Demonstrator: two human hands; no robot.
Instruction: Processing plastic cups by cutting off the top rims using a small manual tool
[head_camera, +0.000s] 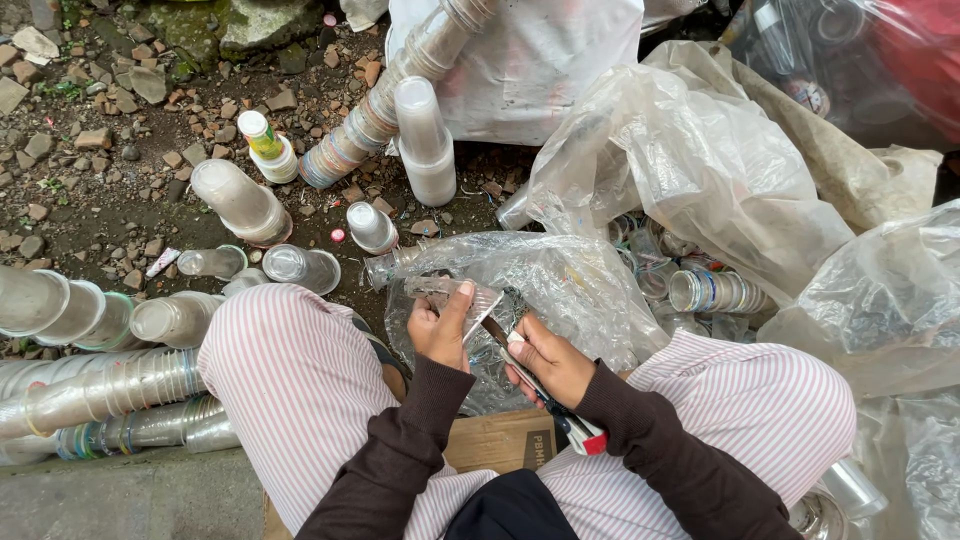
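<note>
Clear plastic cup (452, 293) gripped in left hand (440, 328), rim being cut by utility knife (545, 395) clenched in right hand (552, 362); many stacked cups (110, 385) done, bag (560, 290) still full

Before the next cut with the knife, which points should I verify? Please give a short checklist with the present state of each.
1. Left hand grips the clear plastic cup firmly: ok.
2. Right hand holds the utility knife by its handle: ok.
3. Blade points away from the left fingers: cannot tell, the tip is hidden near the cup.
4. Knife is kept off the striped trousers: ok, it is above the gap between the knees.
5. Open plastic bag lies under the hands: ok.
</note>
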